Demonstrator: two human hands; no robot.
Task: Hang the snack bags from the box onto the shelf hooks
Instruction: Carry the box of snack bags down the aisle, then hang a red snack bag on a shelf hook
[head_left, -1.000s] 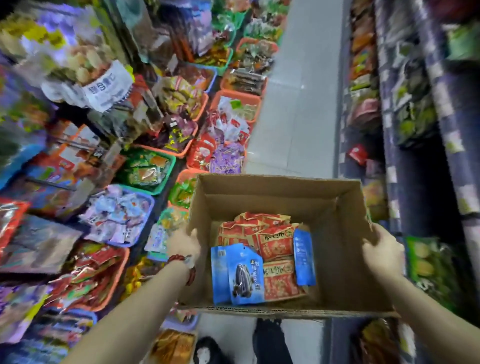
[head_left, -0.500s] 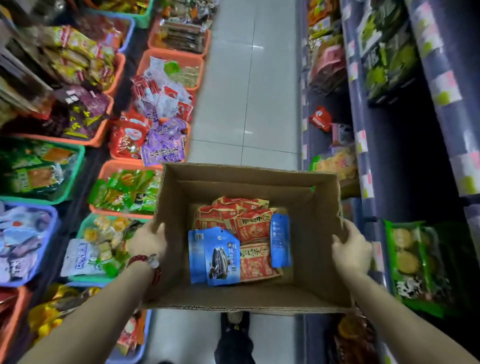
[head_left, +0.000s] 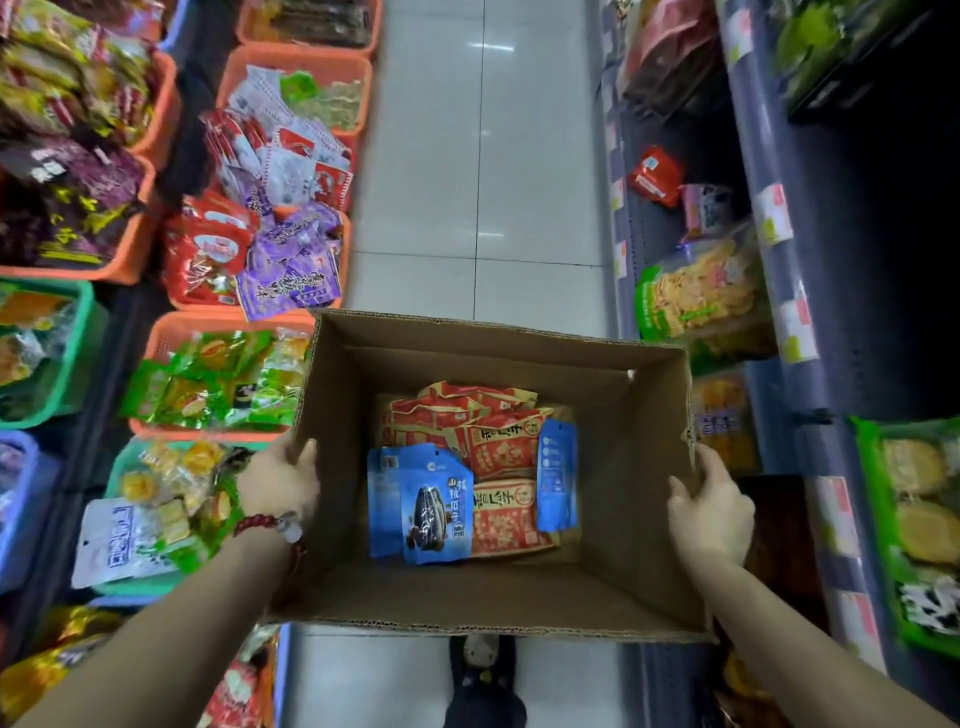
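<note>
left hand (head_left: 278, 480) fingers: behind box (head_left: 631, 467) wall | forearms: cut off by frame

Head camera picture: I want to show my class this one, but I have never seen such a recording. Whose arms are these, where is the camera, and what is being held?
There is no machine here. A person wears a camera on the head, looking forward and down, so the arms you see are their own. They stand in a shop aisle with a tiled floor. The left hand and the right hand grip opposite sides of an open cardboard box. Inside lie blue snack bags and red snack bags. Plastic baskets full of snacks line the left side; shelves with more packets stand on the right. No bag has been taken out yet.
</note>
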